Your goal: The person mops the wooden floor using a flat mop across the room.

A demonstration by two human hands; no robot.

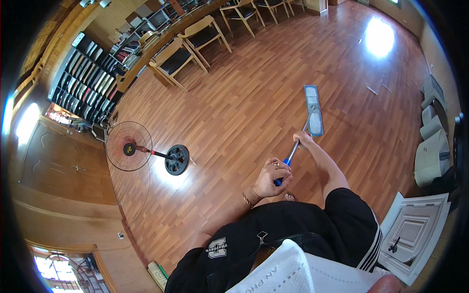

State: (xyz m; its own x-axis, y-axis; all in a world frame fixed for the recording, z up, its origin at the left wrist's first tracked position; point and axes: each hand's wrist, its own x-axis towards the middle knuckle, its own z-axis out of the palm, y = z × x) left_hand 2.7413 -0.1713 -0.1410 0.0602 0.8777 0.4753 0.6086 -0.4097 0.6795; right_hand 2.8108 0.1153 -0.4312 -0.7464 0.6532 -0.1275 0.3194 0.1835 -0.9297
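A flat floor mop stretches out ahead of me, its long blue-edged head (313,110) lying on the wood floor (234,122). The metal mop handle (307,125) slants back from it toward my body. Around the blue grip (287,161) at the near end, the fingers of my left hand (273,177) are closed; a ring and a bracelet show on that side. Further down the pole, closer to the mop head, my right hand (303,139) is wrapped round the shaft.
A standing fan (129,146) with a round black base (177,159) is at the left, its cord trailing along the floor. Wooden chairs (176,59) line a long desk at the back. Seats (432,151) stand along the right wall, and a white door (415,229) is at the lower right.
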